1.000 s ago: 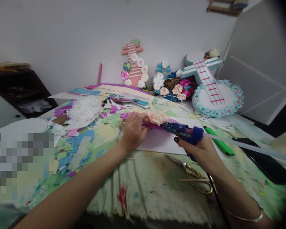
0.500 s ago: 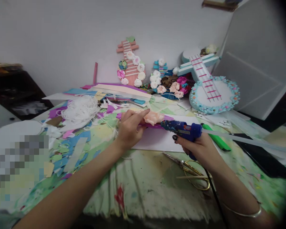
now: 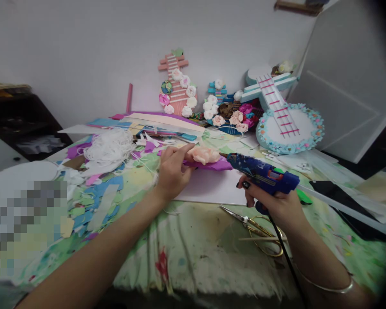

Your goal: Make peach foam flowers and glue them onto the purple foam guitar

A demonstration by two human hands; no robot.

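Near the middle of the frame, the left hand [image 3: 174, 171] was closed on the purple piece [image 3: 217, 165], thumb low at its near edge and fingers over the top, a pinch that seemed meant to steady it. The flower [image 3: 205, 155] sat on that piece, just right of the fingertips; whether they touched it, I cannot tell.

Right of centre, the right hand [image 3: 276, 206] was wrapped around the handle of the gun [image 3: 263, 174], its nozzle pointing left, close to the flower. That level hold probably let the nozzle come in from the side without the two hands crossing. A clear rod [image 3: 337, 205] ran out behind toward the right edge, and the cord [image 3: 281, 240] dropped to the lower right, clear of the purple piece.

The sheet [image 3: 209, 189] lay underneath, perhaps to shield the cloth [image 3: 193, 253]. Below it, the scissors [image 3: 244, 219] lay with a stick [image 3: 260, 239] across their handles, likely put there for easy reach. Scraps [image 3: 98, 206] and string [image 3: 108, 148] filled the left side, apart from the hands.
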